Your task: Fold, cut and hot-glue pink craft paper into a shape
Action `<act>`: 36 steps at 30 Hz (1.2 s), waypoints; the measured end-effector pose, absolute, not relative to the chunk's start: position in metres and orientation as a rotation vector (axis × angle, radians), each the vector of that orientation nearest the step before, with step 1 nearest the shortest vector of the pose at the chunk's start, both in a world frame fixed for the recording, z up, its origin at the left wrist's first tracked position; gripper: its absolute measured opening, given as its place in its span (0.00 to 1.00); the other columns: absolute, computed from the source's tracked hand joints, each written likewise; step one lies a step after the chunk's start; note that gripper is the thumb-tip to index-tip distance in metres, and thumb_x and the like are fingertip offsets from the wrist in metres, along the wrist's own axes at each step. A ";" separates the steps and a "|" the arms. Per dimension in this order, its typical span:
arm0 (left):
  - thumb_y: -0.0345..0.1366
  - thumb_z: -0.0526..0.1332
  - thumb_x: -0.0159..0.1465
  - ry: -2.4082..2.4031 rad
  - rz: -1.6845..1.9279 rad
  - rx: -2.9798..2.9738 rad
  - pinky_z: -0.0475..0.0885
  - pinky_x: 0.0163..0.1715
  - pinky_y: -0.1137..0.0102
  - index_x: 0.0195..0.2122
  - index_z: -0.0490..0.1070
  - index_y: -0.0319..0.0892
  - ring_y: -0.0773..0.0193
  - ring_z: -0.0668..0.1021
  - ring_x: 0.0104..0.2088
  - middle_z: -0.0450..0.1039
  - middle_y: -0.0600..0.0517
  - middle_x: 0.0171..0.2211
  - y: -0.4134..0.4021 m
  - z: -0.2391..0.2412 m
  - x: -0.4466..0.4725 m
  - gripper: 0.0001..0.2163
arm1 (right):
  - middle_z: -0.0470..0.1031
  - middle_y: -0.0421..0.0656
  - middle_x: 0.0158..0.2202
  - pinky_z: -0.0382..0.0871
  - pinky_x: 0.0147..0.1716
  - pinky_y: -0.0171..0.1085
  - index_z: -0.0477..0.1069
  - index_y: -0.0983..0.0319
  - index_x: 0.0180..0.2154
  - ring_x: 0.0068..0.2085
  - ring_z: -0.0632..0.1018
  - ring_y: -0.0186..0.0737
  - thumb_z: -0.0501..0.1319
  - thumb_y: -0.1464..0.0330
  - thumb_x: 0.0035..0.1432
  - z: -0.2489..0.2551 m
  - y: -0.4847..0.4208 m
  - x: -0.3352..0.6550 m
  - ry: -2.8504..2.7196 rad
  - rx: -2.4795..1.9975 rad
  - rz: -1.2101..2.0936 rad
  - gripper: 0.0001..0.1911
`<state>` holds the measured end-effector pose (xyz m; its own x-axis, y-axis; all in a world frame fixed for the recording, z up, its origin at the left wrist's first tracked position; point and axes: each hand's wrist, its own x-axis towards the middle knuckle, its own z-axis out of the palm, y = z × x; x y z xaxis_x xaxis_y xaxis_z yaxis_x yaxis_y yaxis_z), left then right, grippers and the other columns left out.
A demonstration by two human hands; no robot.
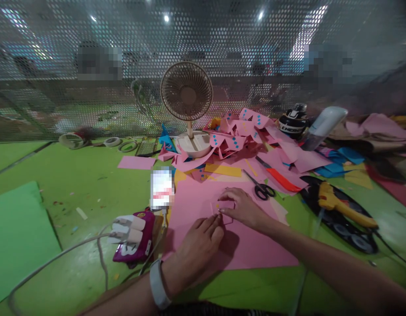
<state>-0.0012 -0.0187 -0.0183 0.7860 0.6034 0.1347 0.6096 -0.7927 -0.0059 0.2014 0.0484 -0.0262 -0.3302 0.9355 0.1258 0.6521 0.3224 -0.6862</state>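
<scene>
A large pink paper sheet (265, 256) lies in front of me. On it is a small folded pink paper piece (227, 204) with a yellow spot near its left side. My right hand (244, 208) curls around this piece from the right, thumb and fingers at its edges. From below left, my left hand (203, 239) meets it with fingers pressed together at its near left corner. The fingers hide part of the small piece. Black-handled scissors (264, 192) lie just beyond my right hand.
A yellow hot glue gun (344, 206) rests on a black tray (313, 186) at right. A fan (187, 94) stands at the back beside pink paper cutouts (236, 131). At left are a phone (161, 188), a purple power strip (137, 245) with cables, and a green sheet (21, 237).
</scene>
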 end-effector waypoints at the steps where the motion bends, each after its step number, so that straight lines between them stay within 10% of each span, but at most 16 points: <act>1: 0.24 0.48 0.67 -0.999 -0.184 -2.917 0.68 0.52 0.58 0.53 0.62 0.32 0.52 0.70 0.58 0.66 0.35 0.58 -0.019 -0.018 -0.001 0.14 | 0.74 0.45 0.50 0.60 0.57 0.50 0.74 0.57 0.42 0.57 0.69 0.49 0.65 0.63 0.53 -0.026 0.048 0.201 -2.083 -1.398 0.727 0.13; 10: 0.22 0.49 0.66 -1.053 -0.263 -2.941 0.70 0.51 0.60 0.55 0.61 0.32 0.54 0.72 0.55 0.69 0.37 0.56 -0.016 -0.014 -0.002 0.16 | 0.75 0.45 0.48 0.66 0.53 0.46 0.73 0.57 0.46 0.52 0.73 0.45 0.55 0.62 0.64 -0.012 0.044 0.202 -2.119 -1.353 0.681 0.12; 17: 0.23 0.50 0.66 -1.047 -0.372 -2.947 0.71 0.50 0.60 0.52 0.64 0.31 0.54 0.73 0.54 0.70 0.36 0.54 -0.015 -0.018 -0.003 0.14 | 0.67 0.52 0.59 0.53 0.61 0.56 0.65 0.60 0.57 0.63 0.62 0.55 0.56 0.53 0.62 -0.017 0.041 0.196 -2.239 -1.486 0.248 0.27; 26: 0.21 0.49 0.65 -1.029 -0.326 -2.959 0.70 0.51 0.59 0.51 0.65 0.29 0.53 0.72 0.56 0.70 0.34 0.54 -0.014 -0.018 -0.001 0.14 | 0.54 0.51 0.68 0.37 0.65 0.59 0.55 0.59 0.65 0.68 0.50 0.55 0.58 0.46 0.57 -0.026 0.050 0.192 -2.281 -1.590 0.452 0.41; 36: 0.22 0.51 0.62 -1.473 -0.700 -3.197 0.71 0.45 0.60 0.47 0.66 0.39 0.57 0.77 0.42 0.75 0.45 0.43 -0.012 0.000 -0.004 0.13 | 0.77 0.49 0.49 0.62 0.57 0.48 0.75 0.60 0.44 0.54 0.74 0.46 0.58 0.54 0.60 0.027 0.062 0.216 -1.791 -1.186 0.742 0.19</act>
